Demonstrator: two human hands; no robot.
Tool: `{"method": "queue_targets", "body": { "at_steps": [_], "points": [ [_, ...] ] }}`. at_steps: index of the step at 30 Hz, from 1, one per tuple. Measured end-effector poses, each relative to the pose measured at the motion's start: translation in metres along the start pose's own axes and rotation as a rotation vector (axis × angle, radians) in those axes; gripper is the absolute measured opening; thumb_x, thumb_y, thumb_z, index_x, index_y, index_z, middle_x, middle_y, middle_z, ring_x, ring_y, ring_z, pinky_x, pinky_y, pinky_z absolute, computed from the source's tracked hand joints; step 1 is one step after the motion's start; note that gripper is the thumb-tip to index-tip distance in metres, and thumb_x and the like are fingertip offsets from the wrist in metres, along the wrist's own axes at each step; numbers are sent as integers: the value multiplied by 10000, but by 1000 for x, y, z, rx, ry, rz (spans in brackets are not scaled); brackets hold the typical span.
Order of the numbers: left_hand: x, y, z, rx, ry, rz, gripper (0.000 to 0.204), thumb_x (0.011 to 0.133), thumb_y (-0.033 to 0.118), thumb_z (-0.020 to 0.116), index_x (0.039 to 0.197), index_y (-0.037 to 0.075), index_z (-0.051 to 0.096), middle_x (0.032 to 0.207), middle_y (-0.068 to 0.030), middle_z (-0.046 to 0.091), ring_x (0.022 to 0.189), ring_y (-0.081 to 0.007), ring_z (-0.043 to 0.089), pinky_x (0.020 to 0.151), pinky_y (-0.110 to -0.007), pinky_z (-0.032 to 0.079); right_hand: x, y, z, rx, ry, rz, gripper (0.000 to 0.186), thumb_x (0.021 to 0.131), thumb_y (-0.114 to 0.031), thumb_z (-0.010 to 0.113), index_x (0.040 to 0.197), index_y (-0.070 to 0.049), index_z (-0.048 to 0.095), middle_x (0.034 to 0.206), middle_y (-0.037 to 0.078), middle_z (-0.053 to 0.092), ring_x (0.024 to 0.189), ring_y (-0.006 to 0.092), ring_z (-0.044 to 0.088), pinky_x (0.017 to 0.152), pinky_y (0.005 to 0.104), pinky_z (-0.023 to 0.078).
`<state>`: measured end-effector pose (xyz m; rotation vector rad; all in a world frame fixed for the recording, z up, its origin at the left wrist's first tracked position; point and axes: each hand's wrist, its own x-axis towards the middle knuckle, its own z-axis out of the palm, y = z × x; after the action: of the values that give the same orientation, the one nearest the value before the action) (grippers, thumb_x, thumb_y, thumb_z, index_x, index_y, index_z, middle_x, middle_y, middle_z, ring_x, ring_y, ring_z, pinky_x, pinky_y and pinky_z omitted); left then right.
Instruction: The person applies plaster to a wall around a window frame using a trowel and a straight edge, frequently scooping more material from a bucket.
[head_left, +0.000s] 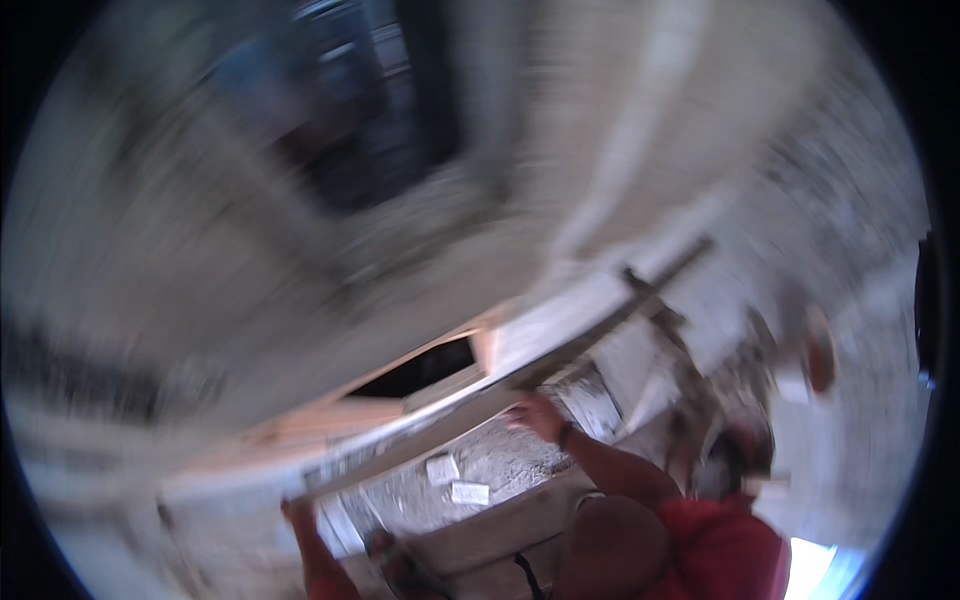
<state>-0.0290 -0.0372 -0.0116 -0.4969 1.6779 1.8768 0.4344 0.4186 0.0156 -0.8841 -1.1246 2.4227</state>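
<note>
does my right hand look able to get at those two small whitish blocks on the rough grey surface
Probably yes: the right hand looks close by, and nothing visible covers the whitish blocks or clearly stands between, though blur leaves some doubt.

Dark patch [375, 120] up top, v. blurry; pale stripe [640, 120] to its R. Tan frame [486, 350] w/ black opening [425, 368] below. Roundish brown thing [820, 350] far R, unclear. Bright patch [812, 568] btm R.
</note>
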Motion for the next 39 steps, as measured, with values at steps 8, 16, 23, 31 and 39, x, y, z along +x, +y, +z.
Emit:
{"method": "queue_targets", "body": {
  "at_steps": [8,16,23,31,39],
  "points": [
    [-41,0,-18,662,152,299,589,898,426,411,1198,-80,425,1034,-220,596,664,-311,595,414,-371,467,10,5,17,381,71,180,237,893,-171,531,1074,-18,541,1028,99,619,870,232,656,691,350,553],
    [-66,-13,161,1382,497,1191,709,777,337,684,1333,48,354,1184,-191,497,1005,-354,540,835,-465,456,17,8,26,360,111,177,293,866,-203,572,1105,-38,538,1033,78,612,847,216,658,687,366,555],
    [-177,-100,325,1721,-883,968,1047,559,416,802,1371,26,267,1258,-218,441,1120,-420,428,944,-530,325,17,13,22,261,97,200,394,863,-281,576,1181,-59,505,1089,101,595,912,238,646,690,381,553],
    [-171,-138,344,2116,-423,908,678,645,419,748,1180,153,428,1139,-117,503,1044,-335,512,826,-490,431,9,-47,23,-754,-290,562,398,816,-277,611,1029,58,578,800,234,647,688,289,669,573,385,567],
    [-148,-154,322,1999,-461,1332,525,713,382,689,1113,94,509,1018,-100,571,896,-309,595,723,-464,471,-5,-277,22,-1245,-209,123,340,758,-306,624,569,-23,604,562,111,609,483,208,599,432,332,489]
  ]
}}
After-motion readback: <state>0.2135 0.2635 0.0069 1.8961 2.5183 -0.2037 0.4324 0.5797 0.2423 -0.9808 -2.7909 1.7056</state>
